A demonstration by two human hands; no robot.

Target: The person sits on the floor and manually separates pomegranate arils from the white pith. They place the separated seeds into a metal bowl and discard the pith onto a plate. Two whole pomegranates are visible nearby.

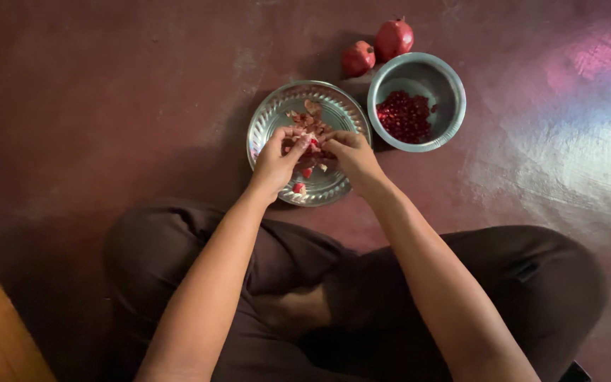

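Sitting on dark red floor

- both arms bare right up from the fingers, no sleeves, no rings or watch showing
- dark brown loose trousers behind the hands, soft folds

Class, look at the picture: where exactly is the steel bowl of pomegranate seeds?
In the head view the steel bowl sits on the floor, upper right of centre, beside the metal plate on its right and just below two whole pomegranates.
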